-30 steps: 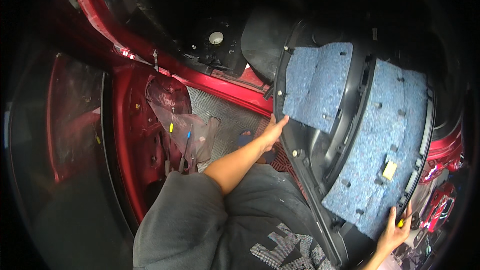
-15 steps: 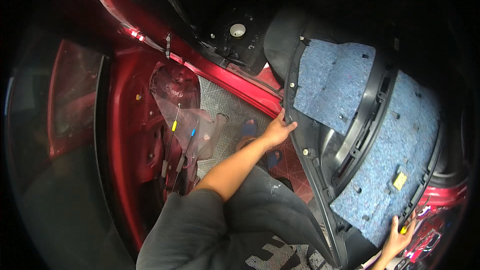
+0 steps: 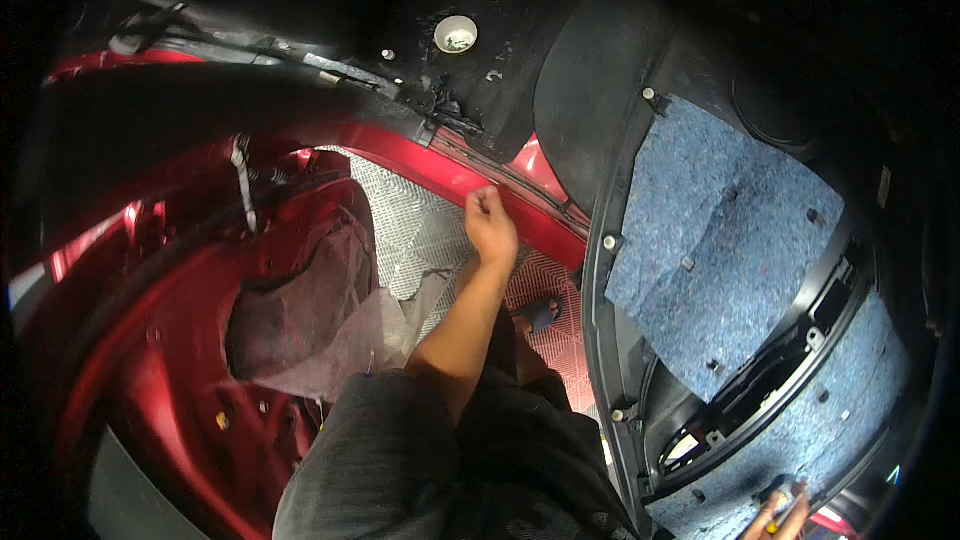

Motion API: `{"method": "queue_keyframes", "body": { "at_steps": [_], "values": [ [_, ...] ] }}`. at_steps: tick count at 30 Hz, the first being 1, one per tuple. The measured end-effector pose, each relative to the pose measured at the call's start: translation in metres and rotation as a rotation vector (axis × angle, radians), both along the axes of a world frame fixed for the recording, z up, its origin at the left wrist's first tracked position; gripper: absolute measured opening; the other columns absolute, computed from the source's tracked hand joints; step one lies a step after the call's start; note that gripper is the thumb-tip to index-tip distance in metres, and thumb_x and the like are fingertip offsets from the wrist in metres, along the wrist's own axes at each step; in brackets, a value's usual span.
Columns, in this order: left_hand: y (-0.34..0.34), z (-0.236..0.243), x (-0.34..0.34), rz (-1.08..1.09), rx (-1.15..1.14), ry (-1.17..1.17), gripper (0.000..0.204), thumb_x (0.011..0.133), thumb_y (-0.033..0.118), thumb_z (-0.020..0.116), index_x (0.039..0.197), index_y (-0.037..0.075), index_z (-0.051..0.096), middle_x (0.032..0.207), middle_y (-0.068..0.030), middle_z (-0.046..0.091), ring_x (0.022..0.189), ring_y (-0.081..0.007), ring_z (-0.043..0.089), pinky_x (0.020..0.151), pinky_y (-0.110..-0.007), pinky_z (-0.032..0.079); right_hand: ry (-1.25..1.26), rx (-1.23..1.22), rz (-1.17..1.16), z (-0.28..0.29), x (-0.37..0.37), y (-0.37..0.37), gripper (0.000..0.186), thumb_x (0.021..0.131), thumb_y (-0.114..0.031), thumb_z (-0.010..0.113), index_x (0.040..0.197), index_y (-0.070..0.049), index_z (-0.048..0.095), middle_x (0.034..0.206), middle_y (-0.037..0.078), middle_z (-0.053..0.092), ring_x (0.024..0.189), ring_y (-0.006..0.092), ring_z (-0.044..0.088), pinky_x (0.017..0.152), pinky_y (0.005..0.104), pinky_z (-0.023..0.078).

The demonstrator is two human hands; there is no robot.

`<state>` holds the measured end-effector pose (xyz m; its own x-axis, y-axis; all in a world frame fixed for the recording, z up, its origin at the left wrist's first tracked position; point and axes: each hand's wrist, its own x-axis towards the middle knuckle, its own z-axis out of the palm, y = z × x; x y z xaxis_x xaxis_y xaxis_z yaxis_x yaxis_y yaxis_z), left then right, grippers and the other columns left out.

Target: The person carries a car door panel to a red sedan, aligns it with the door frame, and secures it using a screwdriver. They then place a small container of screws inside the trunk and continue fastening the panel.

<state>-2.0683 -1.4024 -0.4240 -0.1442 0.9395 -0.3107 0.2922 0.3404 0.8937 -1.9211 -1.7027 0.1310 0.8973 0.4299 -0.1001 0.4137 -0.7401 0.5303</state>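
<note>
Panel (image 3: 735, 260) edge is free of your left hand (image 3: 491, 228), which was on it a second ago. That hand is now over the red sill (image 3: 405, 152), fingers curled; can't tell if it's holding anything. Panel sits on your right, blue felt (image 3: 720, 210) facing you. Your right hand (image 3: 778, 516) is at its lower end, grip unclear. White bowl (image 3: 456, 36) is beyond the sill.

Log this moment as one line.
left hand: fingers curled, contents unclear, apart from panel | right hand: at panel's blue padding, yellow item at fingers | white bowl: beyond red sill
</note>
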Motion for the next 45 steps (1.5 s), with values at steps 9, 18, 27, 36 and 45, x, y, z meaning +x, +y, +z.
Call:
{"method": "queue_keyframes", "body": {
  "at_steps": [9, 18, 27, 36, 45],
  "values": [
    [0.121, -0.057, 0.027, -0.057, -0.082, 0.062, 0.011, 0.099, 0.013, 0.075, 0.103, 0.002, 0.074, 0.081, -0.0020, 0.071, 0.074, -0.0131, 0.064, 0.071, -0.031, 0.052, 0.941, 0.548, -0.332, -0.168, -0.024, 0.028, 0.029, 0.094, -0.008, 0.079, 0.121, -0.002, 0.073, 0.091, 0.013, 0.073, 0.082, 0.0279, 0.070, 0.075, 0.0402, 0.056],
    [0.204, -0.098, 0.060, -0.146, -0.220, 0.001, 0.005, 0.101, 0.006, 0.072, 0.103, 0.003, 0.071, 0.091, -0.0037, 0.074, 0.081, -0.0145, 0.069, 0.075, -0.030, 0.054, 1.075, 0.281, -0.615, -0.219, 0.004, 0.090, 0.034, 0.102, -0.032, 0.067, 0.123, -0.006, 0.071, 0.108, 0.021, 0.074, 0.099, 0.0388, 0.075, 0.082, 0.0487, 0.060],
    [0.293, -0.094, 0.098, 0.009, -0.427, -0.335, 0.005, 0.107, 0.008, 0.060, 0.111, 0.004, 0.061, 0.086, -0.0092, 0.070, 0.070, -0.0200, 0.070, 0.061, -0.031, 0.055, 1.055, 0.393, -0.480, -0.240, 0.016, 0.114, 0.036, 0.107, -0.024, 0.063, 0.137, -0.004, 0.066, 0.098, 0.014, 0.074, 0.082, 0.0197, 0.074, 0.065, 0.0364, 0.060],
    [0.312, -0.135, 0.113, 0.119, -0.199, 0.154, 0.017, 0.094, -0.001, 0.073, 0.102, 0.004, 0.059, 0.091, -0.0062, 0.068, 0.078, -0.0186, 0.064, 0.070, -0.035, 0.054, 1.144, 0.500, -0.645, -0.261, 0.034, 0.093, 0.037, 0.110, -0.028, 0.059, 0.139, -0.006, 0.066, 0.098, 0.011, 0.073, 0.080, 0.0212, 0.071, 0.064, 0.0364, 0.060],
    [0.298, -0.172, 0.091, 0.175, -0.178, 0.010, 0.020, 0.096, -0.002, 0.073, 0.099, 0.005, 0.055, 0.088, -0.0049, 0.064, 0.075, -0.0162, 0.062, 0.071, -0.035, 0.054, 1.202, 0.354, -0.551, -0.265, 0.046, 0.121, 0.032, 0.108, -0.025, 0.059, 0.132, -0.006, 0.067, 0.100, 0.012, 0.073, 0.080, 0.0234, 0.071, 0.066, 0.0384, 0.059]
  ]
}}
